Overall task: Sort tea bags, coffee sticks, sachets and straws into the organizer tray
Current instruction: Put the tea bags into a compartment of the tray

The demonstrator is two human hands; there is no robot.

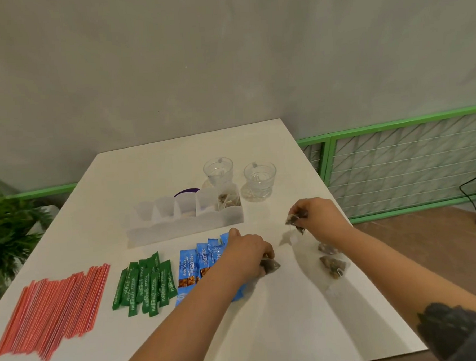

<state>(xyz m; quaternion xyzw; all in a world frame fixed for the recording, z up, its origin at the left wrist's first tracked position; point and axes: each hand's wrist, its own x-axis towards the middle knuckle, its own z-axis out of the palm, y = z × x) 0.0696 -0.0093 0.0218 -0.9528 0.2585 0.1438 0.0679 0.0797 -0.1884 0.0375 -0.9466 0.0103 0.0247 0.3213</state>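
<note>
Organizer tray [184,227] lying with its long axis left-right across the white table [279,316], tea bags already in its rightmost compartment [228,200]. In front of the tray, from the left: red straws [53,311], green sachets [145,284], blue coffee sticks [200,265], all pointing roughly toward the tray. Left hand [246,251] pinching a tea bag [270,265] just right of the coffee sticks. Right hand [316,217] right of the tray, clutching more tea bags [296,218], strings dangling. Two loose tea bags [332,263] below that hand. Two glass cups [260,179] behind the tray.
</note>
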